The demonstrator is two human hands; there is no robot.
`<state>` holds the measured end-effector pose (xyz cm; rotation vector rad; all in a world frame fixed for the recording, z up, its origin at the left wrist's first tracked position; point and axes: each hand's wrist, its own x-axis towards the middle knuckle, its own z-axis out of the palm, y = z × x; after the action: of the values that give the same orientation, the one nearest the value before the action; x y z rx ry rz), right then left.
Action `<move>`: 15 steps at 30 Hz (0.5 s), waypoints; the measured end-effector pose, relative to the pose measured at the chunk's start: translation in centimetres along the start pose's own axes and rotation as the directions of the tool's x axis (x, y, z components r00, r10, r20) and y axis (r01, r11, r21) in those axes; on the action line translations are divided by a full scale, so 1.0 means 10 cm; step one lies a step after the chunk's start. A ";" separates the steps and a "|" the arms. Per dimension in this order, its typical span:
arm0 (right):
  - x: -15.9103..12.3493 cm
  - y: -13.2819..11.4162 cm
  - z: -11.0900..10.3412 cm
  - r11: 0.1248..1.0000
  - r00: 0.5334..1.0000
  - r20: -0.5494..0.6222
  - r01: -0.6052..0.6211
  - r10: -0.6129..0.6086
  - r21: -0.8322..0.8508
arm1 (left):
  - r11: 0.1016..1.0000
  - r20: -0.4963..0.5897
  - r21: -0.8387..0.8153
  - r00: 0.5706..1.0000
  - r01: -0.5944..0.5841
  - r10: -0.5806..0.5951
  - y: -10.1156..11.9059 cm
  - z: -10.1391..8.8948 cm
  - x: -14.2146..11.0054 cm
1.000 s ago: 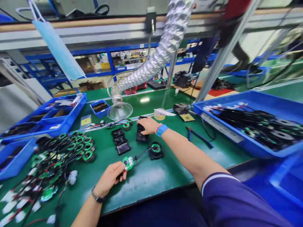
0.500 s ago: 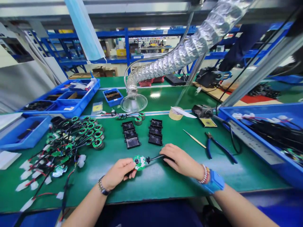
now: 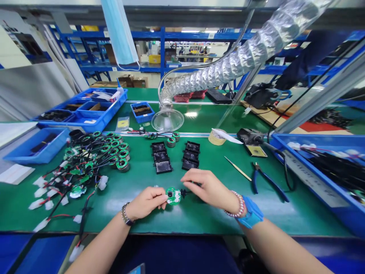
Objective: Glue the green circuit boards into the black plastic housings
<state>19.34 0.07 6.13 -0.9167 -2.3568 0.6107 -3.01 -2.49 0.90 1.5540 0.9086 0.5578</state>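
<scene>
Round green circuit board (image 3: 173,196) found at the front middle of the tabletop (image 3: 199,224), pinched at its left edge by the fingers (image 3: 163,198) of the left hand (image 3: 145,203), closed narrow on the board. Right hand (image 3: 207,186) held just beside it, fingers (image 3: 190,177) curved over the short black lead (image 3: 184,193); grip on the lead not confirmable. Board apparently positioned between both hands for two-handed access. Black housings (image 3: 161,161) ranked in two rows just ahead, apparently for orderly reach; wired coil assemblies (image 3: 85,167) heaped at left; blue-handled pliers (image 3: 266,180) set aside at right, clear of the hands.
</scene>
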 end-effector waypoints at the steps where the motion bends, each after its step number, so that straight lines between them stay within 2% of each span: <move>1: 0.00 -0.07 0.04 0.999 0.999 0.021 0.037 -0.037 0.022 | 1.000 0.001 0.019 1.000 -0.022 0.022 0.00 0.00 0.00; 6: -0.04 -0.19 0.15 0.993 0.988 0.102 0.121 -0.119 -0.014 | 0.990 0.024 0.091 0.995 -0.104 0.102 -0.02 0.00 -0.01; 15: 0.07 -0.22 0.15 0.950 0.930 0.354 0.193 -0.098 -0.244 | 0.948 0.030 0.254 0.982 -0.189 0.188 -0.04 0.01 -0.01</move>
<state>16.92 -1.21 6.42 -0.7877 -2.8466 0.4105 -3.04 -2.65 0.53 1.8900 0.8577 0.5882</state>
